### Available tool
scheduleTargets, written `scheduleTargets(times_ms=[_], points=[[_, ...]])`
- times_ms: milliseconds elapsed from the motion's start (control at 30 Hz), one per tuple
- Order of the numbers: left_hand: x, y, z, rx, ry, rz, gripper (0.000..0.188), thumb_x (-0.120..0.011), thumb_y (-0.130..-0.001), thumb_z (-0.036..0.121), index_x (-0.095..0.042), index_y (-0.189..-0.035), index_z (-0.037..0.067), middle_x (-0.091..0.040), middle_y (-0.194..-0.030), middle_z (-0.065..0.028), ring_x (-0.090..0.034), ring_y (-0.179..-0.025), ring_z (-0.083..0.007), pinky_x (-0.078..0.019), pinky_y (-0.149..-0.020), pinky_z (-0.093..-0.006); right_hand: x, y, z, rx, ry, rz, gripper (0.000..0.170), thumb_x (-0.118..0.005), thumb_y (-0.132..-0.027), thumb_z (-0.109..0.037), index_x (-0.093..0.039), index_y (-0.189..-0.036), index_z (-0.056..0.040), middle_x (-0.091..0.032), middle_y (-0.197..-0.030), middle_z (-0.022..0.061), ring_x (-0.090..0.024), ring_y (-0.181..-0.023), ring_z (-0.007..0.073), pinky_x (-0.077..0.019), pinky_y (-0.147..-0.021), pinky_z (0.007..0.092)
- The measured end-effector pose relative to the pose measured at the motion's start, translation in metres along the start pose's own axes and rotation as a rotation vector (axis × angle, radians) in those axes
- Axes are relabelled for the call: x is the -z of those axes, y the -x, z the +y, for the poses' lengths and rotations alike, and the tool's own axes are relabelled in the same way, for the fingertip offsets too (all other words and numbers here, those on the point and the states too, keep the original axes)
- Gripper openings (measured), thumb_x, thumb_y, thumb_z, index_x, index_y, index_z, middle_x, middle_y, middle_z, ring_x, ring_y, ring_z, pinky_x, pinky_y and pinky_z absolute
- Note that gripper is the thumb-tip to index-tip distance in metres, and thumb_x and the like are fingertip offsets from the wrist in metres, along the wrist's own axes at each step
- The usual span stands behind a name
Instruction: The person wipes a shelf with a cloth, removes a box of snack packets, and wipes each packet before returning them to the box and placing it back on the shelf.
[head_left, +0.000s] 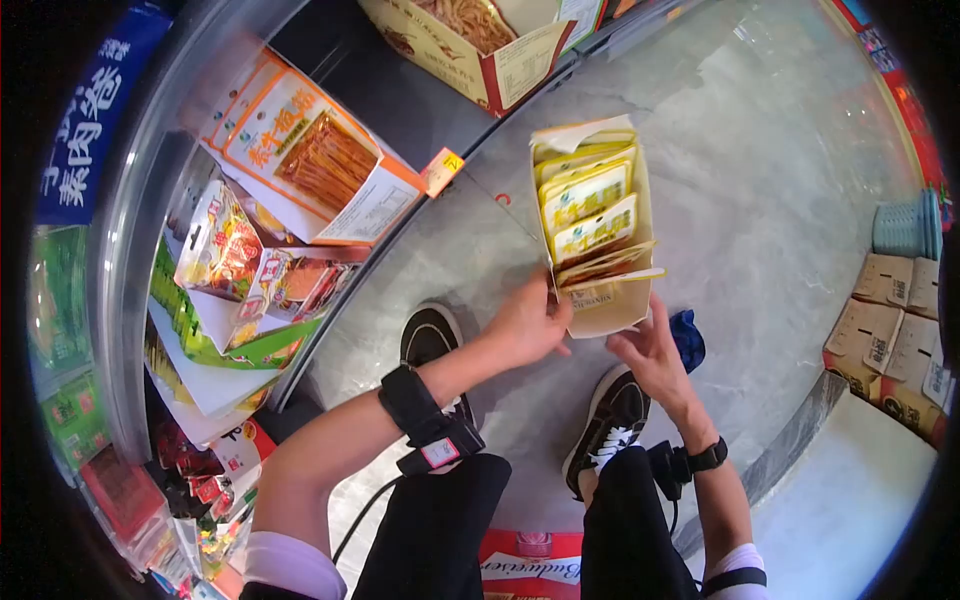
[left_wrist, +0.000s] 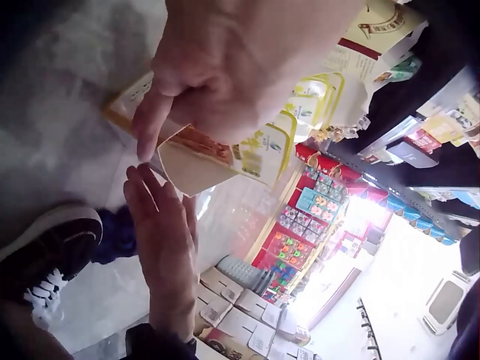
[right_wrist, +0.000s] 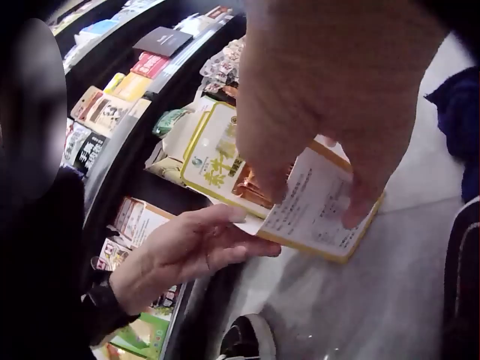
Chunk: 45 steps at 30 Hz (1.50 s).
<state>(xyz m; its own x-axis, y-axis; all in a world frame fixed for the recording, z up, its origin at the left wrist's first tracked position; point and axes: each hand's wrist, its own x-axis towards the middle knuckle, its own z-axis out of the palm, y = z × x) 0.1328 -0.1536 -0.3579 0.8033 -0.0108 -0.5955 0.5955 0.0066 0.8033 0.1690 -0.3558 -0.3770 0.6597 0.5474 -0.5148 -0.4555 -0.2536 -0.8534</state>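
An open cardboard box (head_left: 612, 318) of yellow-and-white snack packets (head_left: 592, 190) is held over the floor, between both hands. My left hand (head_left: 530, 318) grips its near left corner, and in the right wrist view that hand's fingers reach under the box edge. At the near right corner, my right hand (head_left: 655, 350) holds the box with thumb and fingers spread across its printed end panel (right_wrist: 315, 206). The packets stand in a row inside, and the nearest few lean over toward the near end. A torn flap sticks up at the far end.
A curved shelf on the left carries an orange-and-white snack box (head_left: 300, 150) and several other packages. Another open box (head_left: 490, 60) stands on the shelf at the top. Brown cartons (head_left: 885, 340) and blue baskets (head_left: 900, 228) are at the right. A red Budweiser carton (head_left: 530, 565) sits by the legs.
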Motion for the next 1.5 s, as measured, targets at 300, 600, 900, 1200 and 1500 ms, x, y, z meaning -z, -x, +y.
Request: scheduleTargets(times_ms=[300, 600, 900, 1200, 1500], points=[[0.018, 0.002, -0.008, -0.004, 0.003, -0.151, 0.041, -0.052, -0.089, 0.021, -0.035, -0.120, 0.000, -0.053, -0.104, -0.0165, -0.061, -0.080, -0.0206, -0.0552, -0.061, -0.0304, -0.032, -0.013, -0.003, -0.144, -0.290, 0.160, 0.048, -0.045, -0.087, -0.007, -0.022, -0.129, -0.0086, -0.044, -0.121, 0.0137, -0.051, -0.106, 0.0250, -0.0515, -0.079, 0.0398], [0.042, 0.028, -0.042, -0.179, -0.481, -0.171, 0.024, -0.058, -0.082, 0.020, -0.054, -0.096, 0.002, -0.061, -0.085, -0.0101, -0.060, -0.073, -0.0197, -0.0476, -0.061, -0.0319, -0.016, -0.005, -0.017, -0.118, -0.461, 0.190, 0.051, -0.040, -0.078, 0.007, -0.029, -0.127, -0.0060, -0.044, -0.121, 0.0143, -0.055, -0.101, 0.0284, -0.0537, -0.079, 0.0409], [0.079, 0.070, -0.064, 0.157, -0.925, -0.571, 0.037, -0.058, -0.078, 0.034, -0.060, -0.063, 0.001, -0.056, -0.057, -0.0157, -0.058, -0.057, -0.0307, -0.0438, -0.054, -0.0398, -0.012, 0.038, -0.042, -0.157, -0.434, 0.196, 0.046, -0.043, -0.078, 0.008, -0.039, -0.123, 0.0018, -0.052, -0.114, 0.0166, -0.056, -0.103, 0.0313, -0.0538, -0.080, 0.0383], [0.078, 0.084, -0.067, 0.411, -1.168, -0.314, 0.058, -0.048, -0.082, 0.054, -0.066, -0.077, -0.001, -0.064, -0.076, -0.0171, -0.063, -0.077, -0.0329, -0.0482, -0.069, -0.0403, -0.036, 0.043, -0.093, -0.052, -0.429, 0.195, 0.044, -0.045, -0.077, 0.005, -0.039, -0.121, 0.0054, -0.054, -0.112, 0.0185, -0.059, -0.097, 0.0315, -0.0543, -0.078, 0.0417], [0.083, 0.064, -0.075, 0.273, -1.138, -0.437, 0.060, -0.043, -0.085, 0.052, -0.066, -0.078, -0.003, -0.063, -0.081, -0.0211, -0.061, -0.083, -0.0341, -0.0471, -0.074, -0.0414, -0.075, 0.011, -0.134, 0.028, -0.431, 0.070, 0.043, -0.044, -0.076, 0.005, -0.041, -0.119, 0.0054, -0.054, -0.112, 0.0187, -0.058, -0.099, 0.0316, -0.0536, -0.079, 0.0419]])
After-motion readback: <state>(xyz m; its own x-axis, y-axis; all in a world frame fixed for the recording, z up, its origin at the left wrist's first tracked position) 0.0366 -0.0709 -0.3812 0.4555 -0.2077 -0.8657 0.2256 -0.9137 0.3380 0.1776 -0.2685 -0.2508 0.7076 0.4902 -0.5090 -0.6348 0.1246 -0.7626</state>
